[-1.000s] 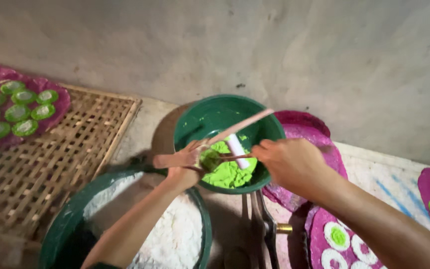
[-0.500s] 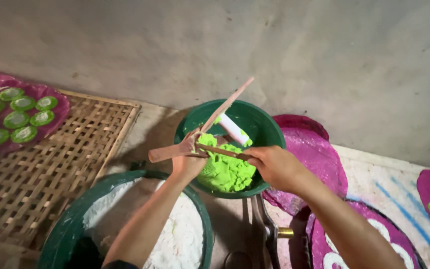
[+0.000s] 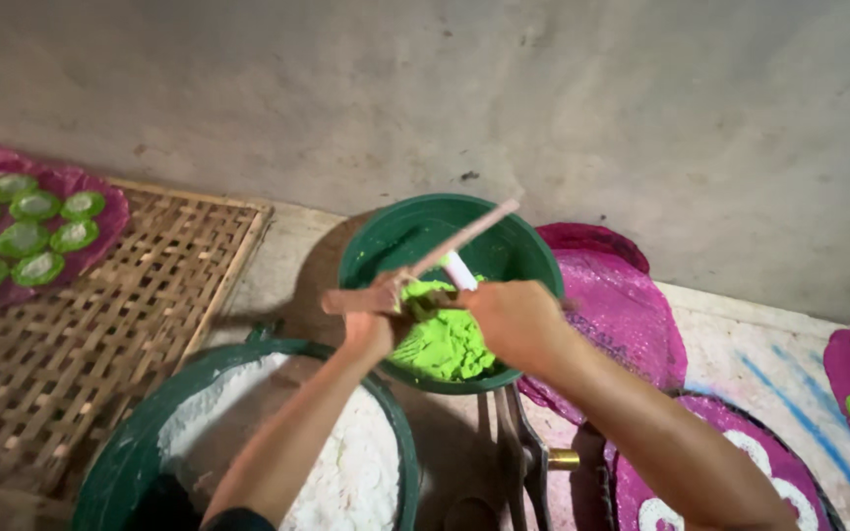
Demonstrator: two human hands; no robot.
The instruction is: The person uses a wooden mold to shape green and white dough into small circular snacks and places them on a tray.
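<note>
- Left hand (image 3: 374, 329) grips a flat wooden stick (image 3: 464, 239) over the round green plastic bowl (image 3: 386, 246) of bright green paste (image 3: 445, 339).
- Right hand (image 3: 514, 320) is closed beside it; what it holds is hidden.
- Larger green basin of white powder (image 3: 346, 482) sits nearer.

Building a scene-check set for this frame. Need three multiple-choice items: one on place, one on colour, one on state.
1. Where does the green plastic bowl of bright green dough sit?
A. on the woven bamboo tray
B. on the floor by the grey wall, beyond the white-powder tub
C. inside the white-powder tub

2. What colour are the round sheets under the small discs?
A. magenta
B. yellow
C. black

3. What is the left hand doing?
A. lying flat on the floor
B. dipping into the white powder
C. gripping a brown wooden mould

Key: 1 B, the bowl stands just past the large green tub of white powder, near the wall. 2 A, the sheets are magenta. 3 C, the left hand closes on the wooden mould over the bowl, the right hand beside it.
</note>
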